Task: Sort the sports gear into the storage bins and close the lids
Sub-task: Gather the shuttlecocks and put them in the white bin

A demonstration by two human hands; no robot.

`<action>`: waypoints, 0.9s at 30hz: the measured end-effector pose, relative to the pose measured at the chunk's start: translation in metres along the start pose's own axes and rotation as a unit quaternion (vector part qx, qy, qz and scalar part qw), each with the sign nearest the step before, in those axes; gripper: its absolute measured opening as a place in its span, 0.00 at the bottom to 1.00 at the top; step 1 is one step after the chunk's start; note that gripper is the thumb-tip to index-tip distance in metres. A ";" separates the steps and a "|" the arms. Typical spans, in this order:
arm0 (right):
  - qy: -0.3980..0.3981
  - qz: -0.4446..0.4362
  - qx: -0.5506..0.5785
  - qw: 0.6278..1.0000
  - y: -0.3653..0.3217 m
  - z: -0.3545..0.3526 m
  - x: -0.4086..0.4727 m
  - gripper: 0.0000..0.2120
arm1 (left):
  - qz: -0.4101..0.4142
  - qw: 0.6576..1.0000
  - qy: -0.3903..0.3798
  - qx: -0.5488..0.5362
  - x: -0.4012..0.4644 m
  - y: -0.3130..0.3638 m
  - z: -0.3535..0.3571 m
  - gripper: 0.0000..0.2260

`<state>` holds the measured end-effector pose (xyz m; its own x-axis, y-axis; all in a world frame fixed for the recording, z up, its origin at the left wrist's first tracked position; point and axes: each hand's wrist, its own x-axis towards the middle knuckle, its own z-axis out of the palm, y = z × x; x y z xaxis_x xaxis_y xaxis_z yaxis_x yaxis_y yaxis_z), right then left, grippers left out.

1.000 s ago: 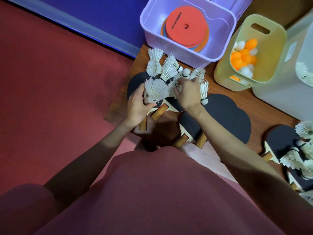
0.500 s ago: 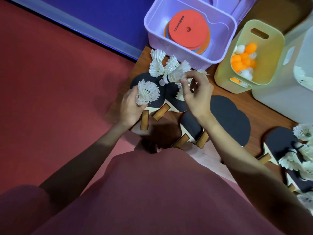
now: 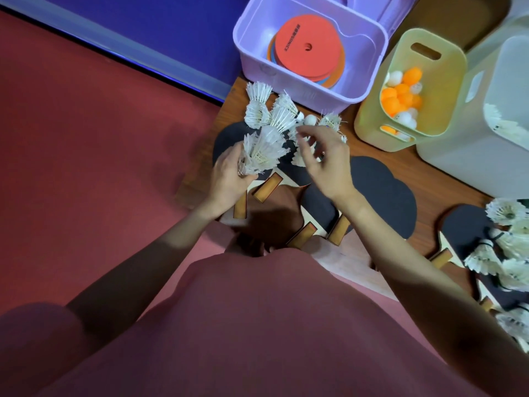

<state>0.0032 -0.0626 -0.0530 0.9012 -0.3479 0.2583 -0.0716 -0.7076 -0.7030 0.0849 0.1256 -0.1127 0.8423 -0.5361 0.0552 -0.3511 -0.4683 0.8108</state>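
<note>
My left hand (image 3: pixel 229 179) grips a nested bunch of white feather shuttlecocks (image 3: pixel 263 150) just above the black table-tennis paddles (image 3: pixel 380 190). Beside that bunch hovers my right hand (image 3: pixel 326 161), fingers spread and loosely bent, holding nothing. Loose shuttlecocks (image 3: pixel 257 110) lie past both hands, in front of the purple bin (image 3: pixel 300 96). That bin holds flat round discs (image 3: pixel 307 48), red on top. The yellow bin (image 3: pixel 372 127) holds orange and white balls (image 3: pixel 400 93). A white bin (image 3: pixel 458 161) at the right has shuttlecocks inside.
More shuttlecocks (image 3: pixel 506 210) lie on another paddle (image 3: pixel 463 230) at the right edge. All bins stand without lids on them. Red floor (image 3: pixel 100 167) spreads to the left of the wooden board. My knees and pink clothing fill the lower view.
Half a second ago my right hand pinched a shuttlecock near the left hand. Now that shuttlecock sits on the left hand's bunch and my right hand holds nothing.
</note>
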 end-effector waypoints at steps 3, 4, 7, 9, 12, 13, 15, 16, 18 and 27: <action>-0.059 0.053 -0.088 0.993 0.031 -0.005 0.007 0.14 | -0.006 1.000 0.000 0.001 -0.001 -0.001 -0.001 0.22; -0.105 0.059 -0.121 0.985 0.040 -0.005 0.009 0.17 | -0.006 1.000 -0.002 0.001 -0.001 -0.001 -0.001 0.21; -0.246 0.026 -0.210 0.946 0.051 0.000 0.015 0.23 | -0.017 1.000 -0.011 0.006 0.000 -0.002 -0.001 0.22; -0.301 -0.004 -0.260 0.917 0.051 0.004 0.017 0.22 | -0.025 1.000 -0.016 0.010 0.001 -0.001 0.001 0.23; -0.334 -0.029 -0.309 0.890 0.050 0.009 0.020 0.15 | -0.026 0.999 -0.021 0.013 0.004 0.002 0.002 0.23; -0.338 -0.033 -0.322 0.884 0.050 0.010 0.021 0.13 | -0.025 0.999 -0.023 0.012 0.005 0.003 0.003 0.23; -0.341 -0.054 -0.342 0.874 0.049 0.008 0.021 0.08 | -0.025 0.999 -0.029 0.012 0.007 0.006 0.004 0.23; -0.339 -0.071 -0.343 0.873 0.048 0.007 0.019 0.07 | -0.025 0.999 -0.034 0.011 0.009 0.008 0.005 0.23; -0.316 -0.097 -0.330 0.884 0.046 0.001 0.015 0.04 | -0.026 0.999 -0.044 0.012 0.014 0.012 0.005 0.22; 0.060 0.115 -0.096 0.987 0.027 -0.076 -0.035 0.08 | 0.029 0.995 -0.080 0.057 0.041 0.051 0.014 0.18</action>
<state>-0.0630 -0.1158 -0.0306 0.7957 -0.5746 0.1916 -0.3580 -0.7014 -0.6164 0.0953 0.0699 -0.0769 0.7460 -0.6660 -0.0007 -0.4493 -0.5041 0.7376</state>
